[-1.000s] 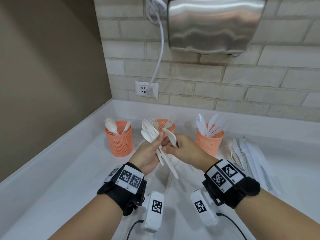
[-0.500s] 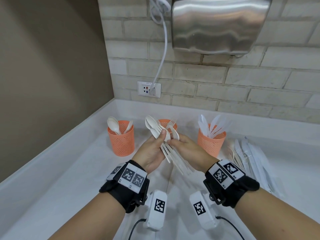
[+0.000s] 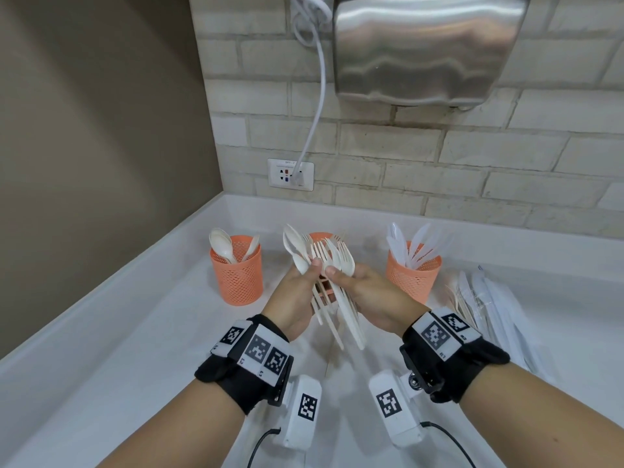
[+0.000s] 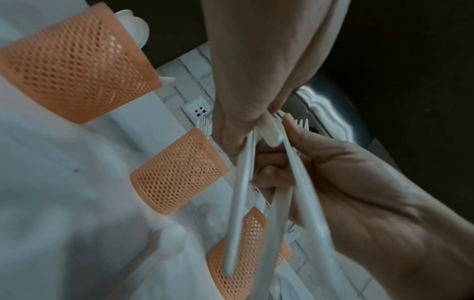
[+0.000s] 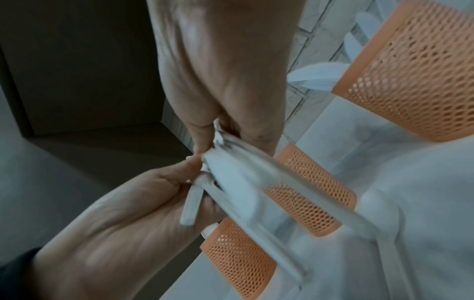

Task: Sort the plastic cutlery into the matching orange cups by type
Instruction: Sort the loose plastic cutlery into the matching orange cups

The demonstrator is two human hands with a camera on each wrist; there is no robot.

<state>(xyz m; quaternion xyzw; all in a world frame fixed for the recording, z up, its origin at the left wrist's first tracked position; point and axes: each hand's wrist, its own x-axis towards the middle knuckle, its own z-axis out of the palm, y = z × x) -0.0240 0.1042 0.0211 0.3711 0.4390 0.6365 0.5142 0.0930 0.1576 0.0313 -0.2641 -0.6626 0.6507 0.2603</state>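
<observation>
Three orange mesh cups stand in a row on the white counter. The left cup [image 3: 236,275] holds spoons, the middle cup [image 3: 320,237] holds forks and sits behind my hands, the right cup [image 3: 413,275] holds knives. My left hand [image 3: 297,295] grips a fanned bundle of white spoons and forks [image 3: 324,261], heads up, handles hanging down. My right hand [image 3: 368,292] pinches the same bundle from the right side at the fork necks. Both thumbs press the front of the bundle [image 4: 271,134] in the left wrist view; the right wrist view shows the handles [image 5: 231,178] splayed.
A pile of wrapped and loose cutlery [image 3: 486,298] lies on the counter at the right. A steel hand dryer [image 3: 425,45] hangs on the brick wall above, its cord running to a socket [image 3: 290,173]. A brown wall closes the left side.
Both hands have risen slightly with the bundle. The right hand has shifted from a single spoon to the fork necks, and the cutlery now fans wider.
</observation>
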